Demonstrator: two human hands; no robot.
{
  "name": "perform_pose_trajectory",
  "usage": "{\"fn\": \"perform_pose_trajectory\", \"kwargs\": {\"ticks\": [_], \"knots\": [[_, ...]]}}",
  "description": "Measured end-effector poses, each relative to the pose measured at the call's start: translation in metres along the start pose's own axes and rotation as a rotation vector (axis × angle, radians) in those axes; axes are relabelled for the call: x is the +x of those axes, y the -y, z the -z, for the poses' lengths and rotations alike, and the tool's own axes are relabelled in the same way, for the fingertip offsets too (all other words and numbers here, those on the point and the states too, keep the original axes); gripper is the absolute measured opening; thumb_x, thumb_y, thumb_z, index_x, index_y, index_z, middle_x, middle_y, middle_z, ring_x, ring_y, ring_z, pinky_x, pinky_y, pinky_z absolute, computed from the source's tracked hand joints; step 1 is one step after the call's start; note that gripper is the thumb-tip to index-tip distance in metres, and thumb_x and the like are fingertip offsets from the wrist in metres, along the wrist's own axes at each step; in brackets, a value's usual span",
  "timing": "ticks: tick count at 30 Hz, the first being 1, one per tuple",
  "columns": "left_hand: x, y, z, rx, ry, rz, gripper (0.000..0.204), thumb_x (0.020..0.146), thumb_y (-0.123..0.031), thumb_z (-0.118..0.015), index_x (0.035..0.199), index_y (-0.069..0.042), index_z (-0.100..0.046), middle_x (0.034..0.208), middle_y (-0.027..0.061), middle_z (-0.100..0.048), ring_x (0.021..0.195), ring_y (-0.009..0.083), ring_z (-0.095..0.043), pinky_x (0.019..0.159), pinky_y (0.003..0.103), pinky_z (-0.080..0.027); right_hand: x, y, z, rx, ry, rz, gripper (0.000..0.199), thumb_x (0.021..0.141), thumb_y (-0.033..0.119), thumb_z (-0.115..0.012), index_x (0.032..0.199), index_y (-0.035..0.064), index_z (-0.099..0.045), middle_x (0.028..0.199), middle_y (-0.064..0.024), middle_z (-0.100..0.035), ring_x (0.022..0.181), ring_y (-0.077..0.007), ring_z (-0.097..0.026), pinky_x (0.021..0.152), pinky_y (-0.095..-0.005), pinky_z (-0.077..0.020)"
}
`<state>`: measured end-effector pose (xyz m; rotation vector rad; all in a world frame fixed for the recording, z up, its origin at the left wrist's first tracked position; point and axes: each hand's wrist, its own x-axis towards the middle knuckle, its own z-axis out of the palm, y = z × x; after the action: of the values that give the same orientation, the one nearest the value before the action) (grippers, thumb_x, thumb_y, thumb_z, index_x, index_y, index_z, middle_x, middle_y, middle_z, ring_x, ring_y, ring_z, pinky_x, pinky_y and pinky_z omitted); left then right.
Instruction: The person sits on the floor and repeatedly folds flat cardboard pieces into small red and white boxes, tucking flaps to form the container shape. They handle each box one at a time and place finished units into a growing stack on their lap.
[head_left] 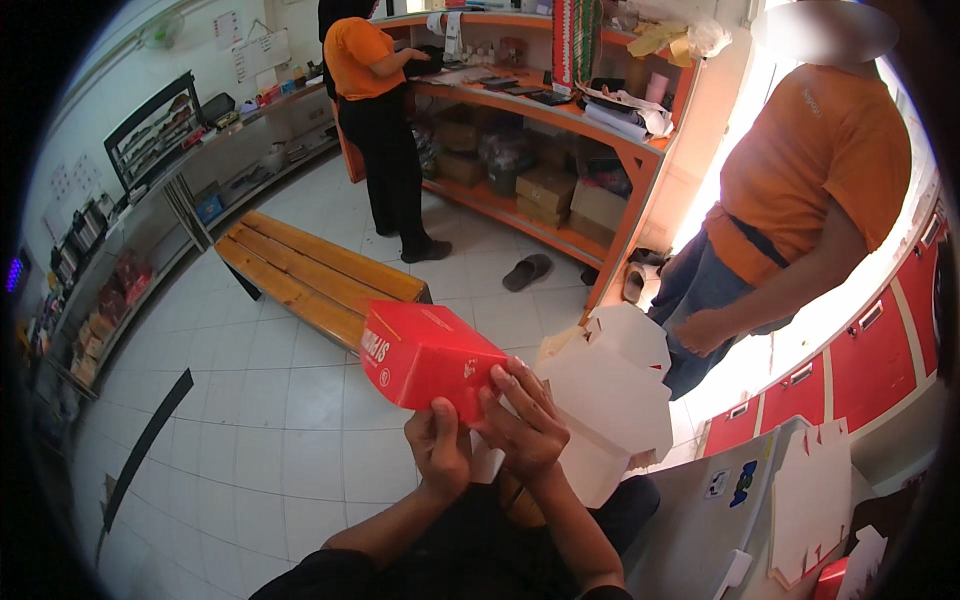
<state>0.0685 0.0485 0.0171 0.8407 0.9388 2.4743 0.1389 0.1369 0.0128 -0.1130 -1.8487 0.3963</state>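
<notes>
Right, the red box (425,350) is up in front of the seated person, tilted, with its white print facing partly to the left. Both hands have hold of it from below and from its right end. The left hand (440,450) is nearly closed, its thumb raised against the lower edge and its fingers curled in; how firmly they press, I can't tell. The right hand (525,415) is half open, its bent fingers laid against the box's right end; its thumb is hard to make out from here.

Just beside that right hand lies white cardboard (610,385), spread out with slots and flaps along its edges. Farther right, more white cut sheets (810,495) lean on a grey chest (700,520) with stickers on its side.

Beyond the box runs a slatted wooden bench (310,275) on the pale tiled floor (330,460). Across the room, a person in an orange shirt (362,60) stands with an arm over an orange counter (480,85), cartons stacked on the shelf beneath. Another person in orange (790,180) stands close by on the right, before the bright doorway and near red drawers (860,350).
</notes>
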Motion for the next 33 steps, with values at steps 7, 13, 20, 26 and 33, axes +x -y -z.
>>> {"fn": "perform_pose_trajectory", "kwargs": {"ticks": [7, 13, 20, 26, 33], "knots": [[0.004, 0.001, 0.002, -0.061, -0.017, 0.181, 0.036, 0.11, -0.027, -0.045, 0.123, 0.005, -0.056, 0.117, 0.0116, -0.066, 0.103, 0.0152, -0.063, 0.089, 0.029, -0.05, 0.0, -0.01, 0.005, -0.098, 0.081, 0.048, 0.028, 0.081, 0.02, -0.081, 0.107, 0.0096, -0.077, 0.131, -0.008, -0.068, 0.127, -0.0334, -0.061, 0.106, -0.0505, -0.0509], [0.0, 0.007, -0.004, -0.11, -0.112, 0.227, 0.038, 0.109, -0.027, -0.047, 0.101, 0.005, -0.066, 0.097, 0.0117, -0.07, 0.087, 0.0141, -0.066, 0.076, 0.028, -0.053, 0.02, -0.005, 0.007, -0.025, -0.004, -0.015, 0.031, 0.076, 0.022, -0.086, 0.102, 0.0108, -0.076, 0.131, -0.01, -0.068, 0.123, -0.0341, -0.063, 0.106, -0.05, -0.0471], [0.063, -0.064, 0.12, 0.368, 0.702, 0.295, 0.063, 0.1, -0.052, -0.055, 0.12, 0.007, -0.064, 0.111, 0.0179, -0.071, 0.089, 0.0263, -0.072, 0.078, 0.039, -0.059, 0.028, -0.012, 0.063, 0.283, 0.254, -0.399, 0.044, 0.067, 0.019, -0.089, 0.107, 0.0068, -0.073, 0.118, -0.0131, -0.073, 0.099, -0.0255, -0.072, 0.091, -0.0385, -0.0551], [0.047, -0.014, 0.125, 0.274, 1.118, 0.928, 0.119, 0.073, -0.077, -0.073, 0.155, -0.002, -0.031, 0.154, 0.0161, -0.041, 0.139, 0.0222, -0.042, 0.115, 0.045, -0.035, 0.029, -0.021, 0.08, 0.617, 0.498, -0.526, 0.05, 0.072, 0.033, -0.086, 0.111, 0.0038, -0.075, 0.105, -0.0112, -0.077, 0.09, -0.019, -0.074, 0.084, -0.032, -0.0582], [-0.009, 0.0, 0.146, -0.135, 0.53, 1.188, 0.087, 0.071, -0.022, -0.084, 0.144, 0.004, -0.045, 0.129, 0.0147, -0.065, 0.123, 0.0255, -0.06, 0.108, 0.04, -0.044, -0.032, -0.022, 0.067, 0.937, -0.037, -1.039, 0.064, 0.102, 0.051, -0.051, 0.134, -0.0038, -0.056, 0.125, -0.0124, -0.065, 0.112, -0.0248, -0.064, 0.095, -0.0382, -0.0499]]}}
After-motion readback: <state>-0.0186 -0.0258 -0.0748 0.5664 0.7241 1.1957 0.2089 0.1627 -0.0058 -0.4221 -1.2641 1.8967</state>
